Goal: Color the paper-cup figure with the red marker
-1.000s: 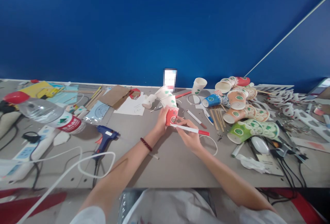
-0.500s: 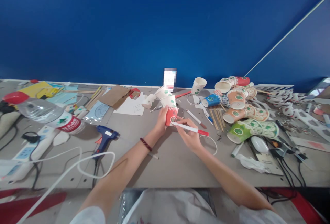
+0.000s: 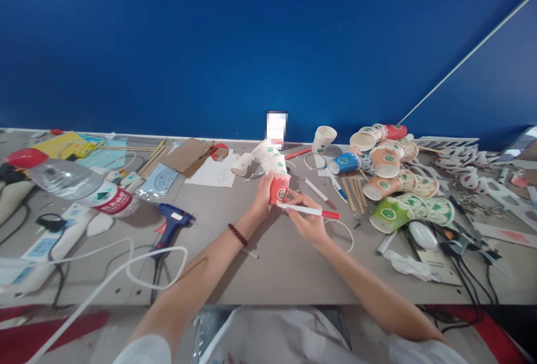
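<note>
My left hand [image 3: 263,195] is wrapped round a paper cup [image 3: 278,188] coloured red on its lower part, with white scalloped patterns and a round logo. White cups [image 3: 273,164] with green marks extend behind it in a chain; whether they are joined to it I cannot tell. In my right hand [image 3: 308,223] is a white marker with a red end [image 3: 310,211], held like a pen. The marker's tip is at the bottom edge of the red cup, touching or very close to it.
Several coloured cups [image 3: 388,214] lie in stacks to the right. A blue glue gun [image 3: 172,221] and a water bottle [image 3: 84,185] lie left. A lone white cup [image 3: 324,139] stands near the blue wall. White cable [image 3: 138,283] loops across the left front.
The marker's tip has shifted slightly left and down along the red cup, and the marker lies flatter. The cup's logo is turned a little more into view.
</note>
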Available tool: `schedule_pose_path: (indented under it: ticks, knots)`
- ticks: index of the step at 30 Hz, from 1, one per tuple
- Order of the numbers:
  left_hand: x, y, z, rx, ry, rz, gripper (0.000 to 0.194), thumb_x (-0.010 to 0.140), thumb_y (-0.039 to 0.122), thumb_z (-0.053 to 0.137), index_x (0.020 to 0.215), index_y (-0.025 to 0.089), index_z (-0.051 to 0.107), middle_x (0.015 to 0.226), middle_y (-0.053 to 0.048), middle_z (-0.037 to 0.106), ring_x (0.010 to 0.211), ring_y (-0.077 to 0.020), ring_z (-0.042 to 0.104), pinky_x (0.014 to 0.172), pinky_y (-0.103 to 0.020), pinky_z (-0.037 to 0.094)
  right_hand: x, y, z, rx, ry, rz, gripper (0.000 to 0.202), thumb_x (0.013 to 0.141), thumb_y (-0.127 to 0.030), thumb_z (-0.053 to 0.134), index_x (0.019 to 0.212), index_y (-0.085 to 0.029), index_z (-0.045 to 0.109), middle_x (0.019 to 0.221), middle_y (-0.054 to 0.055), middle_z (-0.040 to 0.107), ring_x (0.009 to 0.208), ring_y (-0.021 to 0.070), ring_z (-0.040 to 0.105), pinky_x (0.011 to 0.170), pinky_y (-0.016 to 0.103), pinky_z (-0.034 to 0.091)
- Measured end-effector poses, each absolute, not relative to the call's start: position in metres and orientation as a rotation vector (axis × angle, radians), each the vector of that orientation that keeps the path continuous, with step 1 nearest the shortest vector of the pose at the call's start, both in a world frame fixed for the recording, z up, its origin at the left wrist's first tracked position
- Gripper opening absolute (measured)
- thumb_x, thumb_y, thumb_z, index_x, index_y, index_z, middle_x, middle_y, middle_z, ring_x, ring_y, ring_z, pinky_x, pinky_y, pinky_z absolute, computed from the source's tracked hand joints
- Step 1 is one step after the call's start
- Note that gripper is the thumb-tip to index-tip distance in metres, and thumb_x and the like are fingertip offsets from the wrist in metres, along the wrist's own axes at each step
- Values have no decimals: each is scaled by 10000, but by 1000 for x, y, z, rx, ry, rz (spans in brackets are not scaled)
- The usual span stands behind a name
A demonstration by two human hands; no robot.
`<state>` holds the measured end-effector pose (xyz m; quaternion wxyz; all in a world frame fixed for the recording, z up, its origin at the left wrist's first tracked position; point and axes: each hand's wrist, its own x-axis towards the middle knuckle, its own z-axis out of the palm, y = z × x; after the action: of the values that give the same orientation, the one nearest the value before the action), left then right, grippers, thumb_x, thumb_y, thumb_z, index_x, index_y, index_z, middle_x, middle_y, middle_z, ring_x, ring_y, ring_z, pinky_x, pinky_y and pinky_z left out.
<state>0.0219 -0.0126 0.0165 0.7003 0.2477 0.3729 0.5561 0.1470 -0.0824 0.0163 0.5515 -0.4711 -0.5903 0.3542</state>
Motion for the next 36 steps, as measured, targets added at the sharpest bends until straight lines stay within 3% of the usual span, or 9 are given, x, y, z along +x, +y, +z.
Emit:
schedule_pose_path:
  ticks: [36]
  knots:
    - [21, -10, 11, 557, 826, 1216, 444, 818, 583, 704, 984, 180, 622, 855, -61, 703, 748, -206, 685, 688, -337, 549, 147, -82, 18, -1104, -1345, 852, 167, 827, -399, 720, 764, -260, 654, 822, 64, 748, 1203, 347, 676, 908, 463, 569]
